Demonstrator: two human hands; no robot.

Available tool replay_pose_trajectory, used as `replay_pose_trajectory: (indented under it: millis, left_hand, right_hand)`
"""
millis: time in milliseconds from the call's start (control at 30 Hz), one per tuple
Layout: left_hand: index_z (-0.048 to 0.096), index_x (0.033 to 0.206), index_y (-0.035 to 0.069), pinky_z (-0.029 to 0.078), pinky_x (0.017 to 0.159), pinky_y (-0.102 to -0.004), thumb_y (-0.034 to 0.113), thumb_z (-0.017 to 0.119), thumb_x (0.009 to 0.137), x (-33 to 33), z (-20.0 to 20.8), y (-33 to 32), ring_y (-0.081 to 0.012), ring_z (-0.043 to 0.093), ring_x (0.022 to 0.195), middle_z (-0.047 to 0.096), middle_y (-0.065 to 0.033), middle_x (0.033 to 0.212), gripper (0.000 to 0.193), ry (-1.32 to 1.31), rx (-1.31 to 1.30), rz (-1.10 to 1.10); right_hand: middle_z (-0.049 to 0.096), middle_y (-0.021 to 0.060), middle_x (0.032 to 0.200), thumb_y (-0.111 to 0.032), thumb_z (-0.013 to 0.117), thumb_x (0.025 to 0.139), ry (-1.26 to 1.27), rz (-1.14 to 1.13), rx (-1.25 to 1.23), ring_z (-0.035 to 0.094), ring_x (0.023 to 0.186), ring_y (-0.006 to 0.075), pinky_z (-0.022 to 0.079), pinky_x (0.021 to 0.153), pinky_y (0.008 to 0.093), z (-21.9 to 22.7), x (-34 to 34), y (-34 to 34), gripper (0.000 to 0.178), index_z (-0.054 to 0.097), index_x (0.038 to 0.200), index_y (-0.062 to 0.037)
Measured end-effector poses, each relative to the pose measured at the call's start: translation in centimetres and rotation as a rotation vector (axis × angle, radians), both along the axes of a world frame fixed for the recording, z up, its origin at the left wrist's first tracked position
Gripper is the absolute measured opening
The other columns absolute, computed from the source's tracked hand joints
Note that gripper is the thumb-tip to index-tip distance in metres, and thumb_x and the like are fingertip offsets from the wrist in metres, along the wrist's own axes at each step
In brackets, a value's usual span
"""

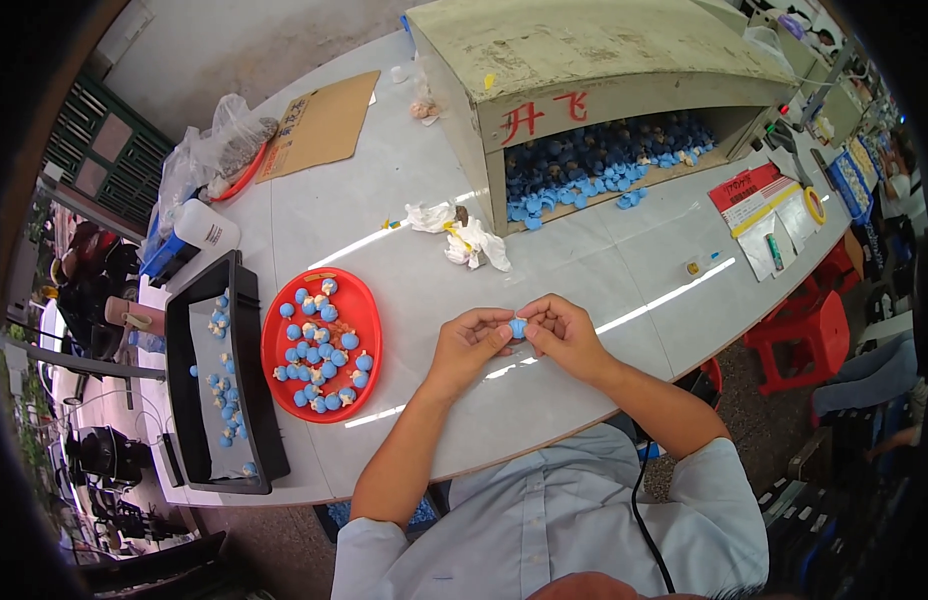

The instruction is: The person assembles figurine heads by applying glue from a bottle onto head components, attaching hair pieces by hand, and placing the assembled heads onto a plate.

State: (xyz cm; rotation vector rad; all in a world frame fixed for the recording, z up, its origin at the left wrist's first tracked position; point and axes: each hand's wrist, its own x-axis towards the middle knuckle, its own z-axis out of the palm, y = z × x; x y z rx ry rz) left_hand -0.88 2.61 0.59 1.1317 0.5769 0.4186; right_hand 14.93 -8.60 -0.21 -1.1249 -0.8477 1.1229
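Between the fingertips of both hands sits a small blue rounded piece, held just above the grey tabletop near its front edge. My left hand pinches it from the left side, and my right hand grips it from the right. The fingers cover part of the piece. To the left of my hands, a red round tray holds several small blue balls with cream-coloured parts. Farther left, a black rectangular bin contains more such pieces on a pale liner.
A large beige metal housing stands at the back, blue pieces heaped in its opening. Crumpled white tissue lies before it. A cardboard sheet and white bottle are at far left; a small bottle and red-and-yellow packet at right.
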Motion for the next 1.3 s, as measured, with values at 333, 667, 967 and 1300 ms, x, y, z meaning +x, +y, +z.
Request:
replay_pose_trajectory:
  millis: [333, 667, 967, 1300]
  left_hand:
    - [0.064, 0.104, -0.006, 0.054, 0.076, -0.0243, -0.003, 0.068, 0.085, -0.1, -0.9, 0.1, -0.0132, 0.066, 0.085, 0.069, -0.0130, 0.095, 0.020, -0.013, 0.072, -0.006]
    - [0.066, 0.098, -0.004, 0.053, 0.079, -0.0236, -0.004, 0.068, 0.083, -0.1, -0.4, 0.0, -0.0105, 0.065, 0.086, 0.067, -0.0076, 0.094, 0.016, -0.002, 0.034, -0.002]
    - [0.065, 0.097, -0.003, 0.053, 0.078, -0.0247, -0.005, 0.067, 0.083, -0.1, -0.5, 0.1, -0.0119, 0.065, 0.087, 0.068, -0.0093, 0.095, 0.014, -0.009, 0.071, -0.026]
    - [0.064, 0.097, -0.003, 0.053, 0.076, -0.0246, -0.005, 0.067, 0.084, -0.2, -0.3, 0.3, -0.0122, 0.065, 0.085, 0.069, -0.0125, 0.096, 0.013, 0.006, 0.030, -0.034]
  right_hand:
    - [0.060, 0.0025, 0.088, -0.002, 0.058, 0.092, -0.072, 0.097, -0.025, 0.055, 0.071, 0.0044, 0.046, 0.060, 0.0197, -0.7, 0.6, 0.3, 0.012, 0.056, 0.104, -0.0007]
    - [0.059, 0.0018, 0.085, -0.005, 0.058, 0.093, 0.004, 0.142, -0.091, 0.054, 0.071, 0.0042, 0.043, 0.059, 0.0201, 0.4, 0.9, 0.4, 0.011, 0.056, 0.102, -0.0003]
    - [0.059, 0.0013, 0.086, -0.005, 0.058, 0.093, -0.053, 0.158, -0.063, 0.053, 0.071, 0.0042, 0.043, 0.058, 0.0204, 0.1, 1.0, 0.4, 0.008, 0.055, 0.100, -0.0009]
    - [0.058, 0.0015, 0.087, -0.005, 0.059, 0.093, -0.005, 0.178, -0.100, 0.054, 0.074, 0.0044, 0.044, 0.063, 0.0202, 0.3, 1.1, 0.6, 0.009, 0.054, 0.099, -0.0011]
